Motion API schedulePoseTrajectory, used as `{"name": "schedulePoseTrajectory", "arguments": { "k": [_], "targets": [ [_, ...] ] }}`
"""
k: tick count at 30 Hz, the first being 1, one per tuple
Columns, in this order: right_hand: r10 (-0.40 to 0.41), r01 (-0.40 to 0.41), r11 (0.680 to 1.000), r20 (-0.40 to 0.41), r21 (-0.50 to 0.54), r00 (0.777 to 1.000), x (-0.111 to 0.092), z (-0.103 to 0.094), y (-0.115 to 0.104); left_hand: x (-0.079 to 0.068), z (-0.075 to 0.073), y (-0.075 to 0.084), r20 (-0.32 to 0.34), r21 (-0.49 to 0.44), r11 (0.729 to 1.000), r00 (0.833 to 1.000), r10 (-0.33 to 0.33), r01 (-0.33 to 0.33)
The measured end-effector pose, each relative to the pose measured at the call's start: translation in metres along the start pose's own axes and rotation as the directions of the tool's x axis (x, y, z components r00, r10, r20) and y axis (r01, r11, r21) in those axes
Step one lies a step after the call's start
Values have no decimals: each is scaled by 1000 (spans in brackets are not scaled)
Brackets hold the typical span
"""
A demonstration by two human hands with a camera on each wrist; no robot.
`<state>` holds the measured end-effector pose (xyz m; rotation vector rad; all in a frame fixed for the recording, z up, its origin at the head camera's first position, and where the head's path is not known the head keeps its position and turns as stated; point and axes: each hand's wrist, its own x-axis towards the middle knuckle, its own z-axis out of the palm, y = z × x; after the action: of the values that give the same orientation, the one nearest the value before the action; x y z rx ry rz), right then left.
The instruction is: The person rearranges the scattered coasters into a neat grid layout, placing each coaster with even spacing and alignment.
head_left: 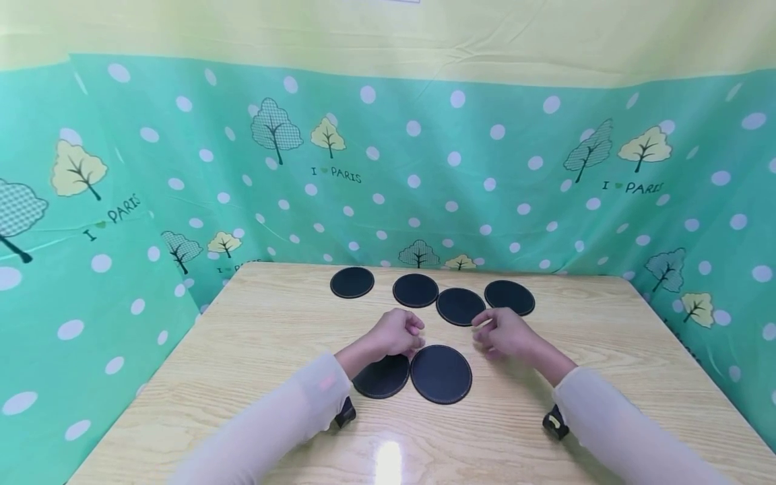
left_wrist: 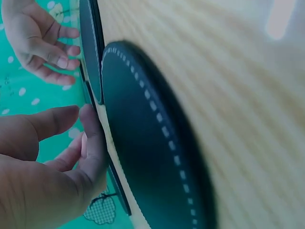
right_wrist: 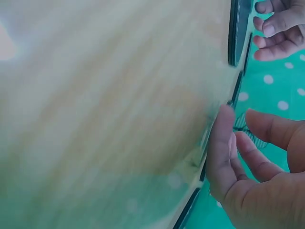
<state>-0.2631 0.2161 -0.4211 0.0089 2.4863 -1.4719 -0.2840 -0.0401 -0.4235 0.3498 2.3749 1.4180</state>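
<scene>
My left hand (head_left: 394, 333), fingers loosely bent and holding nothing, hovers over the far edge of a black round coaster (head_left: 382, 378). That coaster is partly hidden by the hand. A second black coaster (head_left: 441, 374) lies against its right side, between my two hands. Light stitching runs round the coaster rim (left_wrist: 147, 143) in the left wrist view, and the edge looks layered. To the right, my right hand (head_left: 506, 333) is also bare and loosely bent, just in front of a coaster (head_left: 461, 306) in the back row. In the right wrist view its thumb and fingers stand apart.
Several black coasters lie near the table's back edge, including a left one (head_left: 352, 282), a middle one (head_left: 415, 290) and a right one (head_left: 510, 297). A green dotted curtain (head_left: 339, 215) hangs behind and beside the wooden table (head_left: 254, 364).
</scene>
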Motion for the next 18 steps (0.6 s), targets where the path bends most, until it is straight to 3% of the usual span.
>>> {"name": "schedulePoseTrajectory", "arguments": {
  "k": [6, 10, 18],
  "targets": [
    [-33, 30, 998, -60, -54, 998, 17, -8, 2, 18, -5, -1, -51, 49, 998, 998, 31, -29],
    [-12, 8, 999, -98, -46, 995, 28, -12, 3, 28, -5, -2, -79, 61, 998, 996, 36, -31],
    [9, -13, 999, -113, -33, 994, 44, -19, 1, 48, -3, 4, -75, -86, 996, 997, -25, 18]
  ]
}}
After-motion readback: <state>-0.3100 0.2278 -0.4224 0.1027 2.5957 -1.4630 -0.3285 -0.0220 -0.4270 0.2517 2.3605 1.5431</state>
